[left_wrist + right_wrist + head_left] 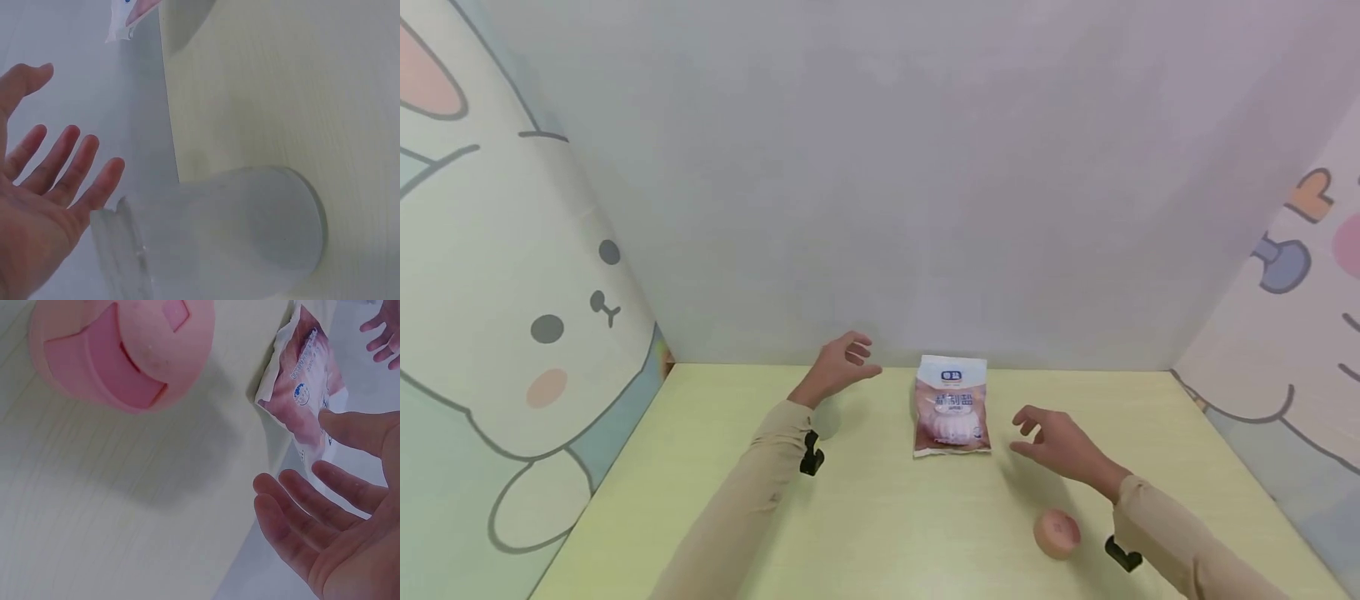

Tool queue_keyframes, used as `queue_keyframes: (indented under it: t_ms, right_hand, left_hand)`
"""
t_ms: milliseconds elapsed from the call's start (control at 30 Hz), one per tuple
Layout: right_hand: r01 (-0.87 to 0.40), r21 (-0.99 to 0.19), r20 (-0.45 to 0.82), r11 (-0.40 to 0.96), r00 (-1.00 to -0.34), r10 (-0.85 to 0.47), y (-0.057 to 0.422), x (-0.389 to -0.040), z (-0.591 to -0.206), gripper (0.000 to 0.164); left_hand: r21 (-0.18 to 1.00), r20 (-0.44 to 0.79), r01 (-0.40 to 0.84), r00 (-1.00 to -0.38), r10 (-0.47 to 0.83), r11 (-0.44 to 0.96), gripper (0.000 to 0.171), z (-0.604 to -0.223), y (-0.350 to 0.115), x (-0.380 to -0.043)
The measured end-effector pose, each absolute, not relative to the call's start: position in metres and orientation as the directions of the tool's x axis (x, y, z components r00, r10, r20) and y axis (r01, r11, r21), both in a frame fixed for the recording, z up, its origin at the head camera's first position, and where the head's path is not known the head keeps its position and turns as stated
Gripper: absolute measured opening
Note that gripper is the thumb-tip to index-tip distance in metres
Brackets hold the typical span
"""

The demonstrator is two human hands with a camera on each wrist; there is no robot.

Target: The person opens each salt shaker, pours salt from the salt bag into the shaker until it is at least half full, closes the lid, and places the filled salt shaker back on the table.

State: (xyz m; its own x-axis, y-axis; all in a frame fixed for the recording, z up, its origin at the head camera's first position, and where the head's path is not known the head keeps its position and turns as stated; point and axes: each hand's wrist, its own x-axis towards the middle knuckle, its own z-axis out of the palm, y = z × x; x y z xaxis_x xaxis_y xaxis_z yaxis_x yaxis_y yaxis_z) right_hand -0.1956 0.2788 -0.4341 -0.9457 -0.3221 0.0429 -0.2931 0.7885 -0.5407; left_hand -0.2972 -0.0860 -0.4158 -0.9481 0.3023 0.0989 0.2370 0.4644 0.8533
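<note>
Spread fingers either side of a printed packet (952, 408)

The packet sits on the bench (872, 533) between the two hands, near the back wall (910, 183) and apart from both. Whether it leans on the wall I cannot tell.

The left hand (842, 362) is raised with its fingers apart and slightly bent, the thumb held well away from them; it grips nothing. A clear jar (231, 234) stands on the bench just beside it, and the little finger comes close to the jar's mouth; contact cannot be told.

The right hand (1054, 442) hovers to the packet's other side, fingers loosely curved and thumb apart, holding nothing. A pink rounded object (1057, 534) rests on the bench near the right wrist, clear of the fingers.
</note>
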Motion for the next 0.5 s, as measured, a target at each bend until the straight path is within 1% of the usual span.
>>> queue_keyframes:
  t_ms: [267,500]
  right_hand:
    - [-0.316,-0.551,0.063,0.772,-0.939,-0.339,0.277,-0.203,-0.441,0.025]
    - [-0.305,-0.568,0.052,0.764,-0.94,-0.337,0.278,-0.208,-0.447,0.029]
  left_hand:
    - [0.896,0.13,0.234,-0.951,0.281,0.378,0.05,-0.421,-0.07,-0.302]
    - [0.908,0.183,0.261,-0.951,0.25,0.328,0.044,-0.427,-0.056,-0.305]
